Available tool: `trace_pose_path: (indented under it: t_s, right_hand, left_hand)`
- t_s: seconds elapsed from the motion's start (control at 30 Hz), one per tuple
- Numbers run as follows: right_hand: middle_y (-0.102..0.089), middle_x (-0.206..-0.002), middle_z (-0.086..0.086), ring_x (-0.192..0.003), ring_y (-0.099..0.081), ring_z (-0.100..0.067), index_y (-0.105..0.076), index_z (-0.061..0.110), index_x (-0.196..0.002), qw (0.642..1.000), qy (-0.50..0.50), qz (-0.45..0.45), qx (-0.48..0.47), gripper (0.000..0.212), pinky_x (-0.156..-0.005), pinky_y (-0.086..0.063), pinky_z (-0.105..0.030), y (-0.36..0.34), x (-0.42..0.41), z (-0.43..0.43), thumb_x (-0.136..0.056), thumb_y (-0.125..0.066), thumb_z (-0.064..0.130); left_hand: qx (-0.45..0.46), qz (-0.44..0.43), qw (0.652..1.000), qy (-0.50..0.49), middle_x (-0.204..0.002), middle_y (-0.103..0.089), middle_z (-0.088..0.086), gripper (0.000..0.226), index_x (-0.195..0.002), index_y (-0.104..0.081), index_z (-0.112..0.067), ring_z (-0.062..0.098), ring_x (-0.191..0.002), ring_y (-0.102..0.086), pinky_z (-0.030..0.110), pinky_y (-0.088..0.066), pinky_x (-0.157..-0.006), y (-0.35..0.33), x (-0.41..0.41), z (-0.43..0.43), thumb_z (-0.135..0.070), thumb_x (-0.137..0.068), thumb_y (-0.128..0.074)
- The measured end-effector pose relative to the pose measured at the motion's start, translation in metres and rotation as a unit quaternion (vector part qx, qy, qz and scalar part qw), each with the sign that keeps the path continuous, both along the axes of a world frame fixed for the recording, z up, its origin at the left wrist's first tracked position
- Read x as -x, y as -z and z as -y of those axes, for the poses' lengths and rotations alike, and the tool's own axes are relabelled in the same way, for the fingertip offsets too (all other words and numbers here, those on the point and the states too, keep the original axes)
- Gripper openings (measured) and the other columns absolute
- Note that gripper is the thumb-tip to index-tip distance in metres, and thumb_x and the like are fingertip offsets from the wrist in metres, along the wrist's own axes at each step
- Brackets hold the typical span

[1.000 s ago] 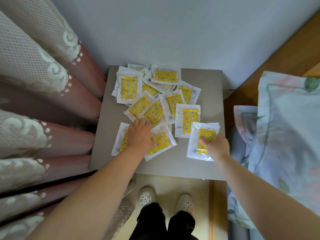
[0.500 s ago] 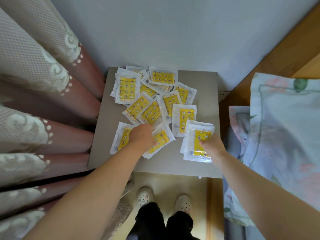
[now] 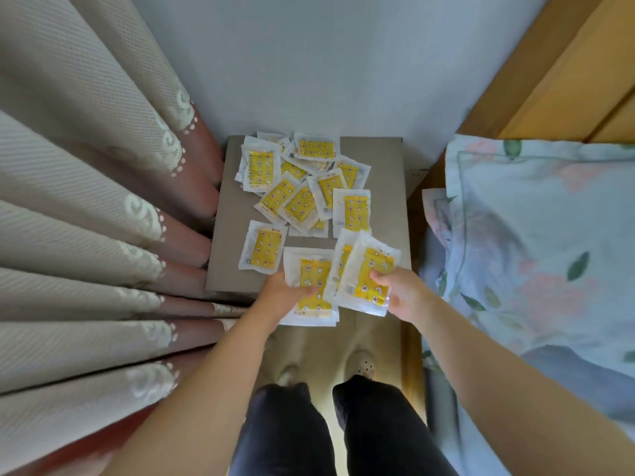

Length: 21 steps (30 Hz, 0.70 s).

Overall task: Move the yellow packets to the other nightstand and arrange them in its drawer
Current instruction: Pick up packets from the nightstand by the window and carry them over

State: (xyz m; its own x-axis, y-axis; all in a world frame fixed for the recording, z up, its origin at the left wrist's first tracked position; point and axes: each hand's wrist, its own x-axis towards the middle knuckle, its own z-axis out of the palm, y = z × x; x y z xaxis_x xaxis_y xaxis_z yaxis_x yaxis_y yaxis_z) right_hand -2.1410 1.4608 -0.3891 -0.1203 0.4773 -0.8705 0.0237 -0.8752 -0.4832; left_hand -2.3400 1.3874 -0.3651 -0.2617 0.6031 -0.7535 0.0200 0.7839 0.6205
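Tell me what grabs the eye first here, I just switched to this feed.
A scatter of yellow packets covers the grey nightstand top against the wall. At its near edge, the left hand grips a packet and the right hand grips a small fanned stack. Pleated curtains hang left, floral bedding lies right.

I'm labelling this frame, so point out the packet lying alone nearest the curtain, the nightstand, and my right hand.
lone packet [image 3: 264, 248]: head view, its yellow centre.
nightstand [image 3: 388, 173]: head view, bare top by the right edge.
right hand [image 3: 407, 297]: head view, middle of the hand.
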Motion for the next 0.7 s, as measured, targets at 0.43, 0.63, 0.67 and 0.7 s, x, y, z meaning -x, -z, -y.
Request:
trace_pose_path:
  t_s: [0.43, 0.63, 0.67, 0.7]
  right_hand:
    - [-0.063, -0.113, -0.023, -0.101, -0.062, -0.040, -0.057, -0.004, -0.115, 0.970, 0.235, 0.020, 0.054, 0.031, -0.085, -0.050, -0.055, -0.012, -0.028, 0.263, -0.085, -0.055, -0.012]
    - [-0.065, -0.110, -0.017, -0.091, -0.064, -0.031, -0.059, 0.000, -0.113, 0.926, 0.367, 0.019, 0.081, 0.028, -0.064, -0.052, -0.040, -0.012, -0.060, 0.405, -0.087, -0.056, -0.008]
    - [-0.065, -0.111, -0.017, -0.092, -0.064, -0.031, -0.058, 0.001, -0.115, 0.917, 0.390, 0.020, 0.088, 0.029, -0.064, -0.053, -0.039, -0.010, -0.066, 0.430, -0.087, -0.056, -0.008]
    - [-0.065, -0.111, -0.016, -0.093, -0.064, -0.031, -0.058, 0.002, -0.115, 0.904, 0.417, 0.016, 0.093, 0.029, -0.064, -0.053, -0.039, -0.008, -0.071, 0.457, -0.087, -0.056, -0.007]
  left_hand:
    - [0.066, 0.144, 0.971, 0.179, -0.083, -0.072, 0.001, 0.015, -0.097, -0.062, -0.012, 0.016, -0.075, -0.069, 0.030, -0.057, -0.068, -0.010, -0.031, 0.155, 0.001, -0.090, -0.059]
    - [0.138, 0.112, 0.929, 0.325, -0.100, -0.069, 0.009, 0.017, -0.099, -0.063, -0.015, 0.025, -0.088, -0.066, 0.041, -0.055, -0.079, 0.005, -0.080, 0.240, -0.001, -0.093, -0.056]
    - [0.140, 0.103, 0.920, 0.350, -0.104, -0.069, 0.011, 0.017, -0.100, -0.063, -0.015, 0.027, -0.090, -0.067, 0.043, -0.055, -0.081, 0.005, -0.092, 0.256, -0.001, -0.091, -0.058]
    - [0.138, 0.096, 0.910, 0.380, -0.106, -0.069, 0.011, 0.018, -0.100, -0.063, -0.015, 0.027, -0.091, -0.067, 0.042, -0.055, -0.081, 0.004, -0.104, 0.272, 0.000, -0.090, -0.060]
